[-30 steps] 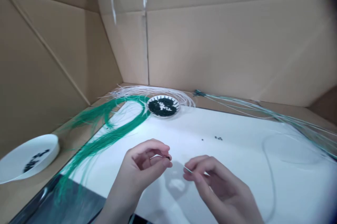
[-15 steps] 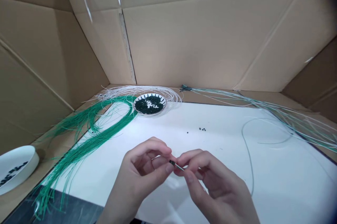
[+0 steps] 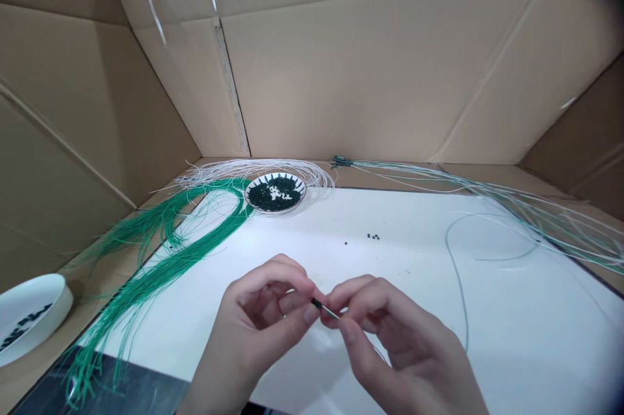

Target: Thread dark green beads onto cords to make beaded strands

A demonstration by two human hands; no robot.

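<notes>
Two bare hands meet at the lower middle of the frame, above a white board (image 3: pixel 390 213). The left hand (image 3: pixel 268 317) pinches a small black piece (image 3: pixel 316 303) between thumb and forefinger, the other fingers curled loosely. The right hand (image 3: pixel 397 327) grips a thin pale cord (image 3: pixel 331 313) between thumb and fingertips, its other fingers bent. The cord runs from the black piece to the right hand's fingertips; whether it passes through the piece is too small to tell.

Just above centre, a round plate (image 3: pixel 249 200) with a dark-striped rim holds many tiny dark beads (image 3: pixel 273 196), with a pale patch in their middle. A curved bundle of green strands (image 3: pixel 195 257) sweeps from beside the plate down to the lower left, and white strands (image 3: pixel 234 170) arc behind the plate. Right of centre, a few loose black beads (image 3: pixel 374 237) lie on the board. Farther right, a single greyish cord (image 3: pixel 455 265) curves across it. A long bundle of pale and green cords (image 3: pixel 414 172), dark at its left end, stretches from the upper middle towards the right edge.

At the lower left edge, a white bowl (image 3: pixel 61 311), partly cut off, holds small black pieces (image 3: pixel 24 326). Cardboard walls (image 3: pixel 370 77) enclose the back and sides.
</notes>
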